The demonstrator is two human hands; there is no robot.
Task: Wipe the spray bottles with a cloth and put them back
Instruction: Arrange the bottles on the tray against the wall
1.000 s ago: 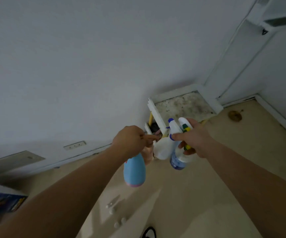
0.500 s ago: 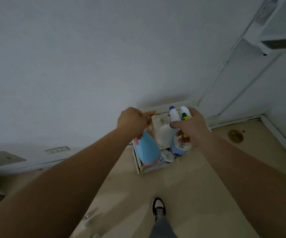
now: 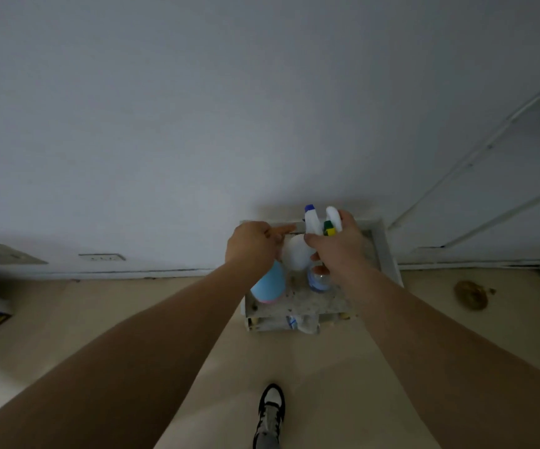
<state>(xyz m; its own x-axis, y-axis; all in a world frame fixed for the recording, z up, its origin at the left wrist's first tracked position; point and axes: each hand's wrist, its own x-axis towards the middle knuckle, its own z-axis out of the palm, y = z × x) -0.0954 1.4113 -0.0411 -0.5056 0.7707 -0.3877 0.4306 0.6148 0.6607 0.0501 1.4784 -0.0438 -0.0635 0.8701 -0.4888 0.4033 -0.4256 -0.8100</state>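
Left hand (image 3: 252, 247) grips blue bottle (image 3: 268, 285); right hand (image 3: 338, 251) grips white bottles (image 3: 297, 256); labels unreadable.

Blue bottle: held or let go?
Held. The left hand grips the blue bottle by its top over the stained shelf; base contact cannot tell.

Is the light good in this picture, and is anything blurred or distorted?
Head view: dim, flat, bluish light, no glare, a faint shadow on the wall above the bottles. Head view: the wide lens stretches both forearms toward the corners. Head view: the blue bottle in the left hand and two spray bottles in the right hand look soft.
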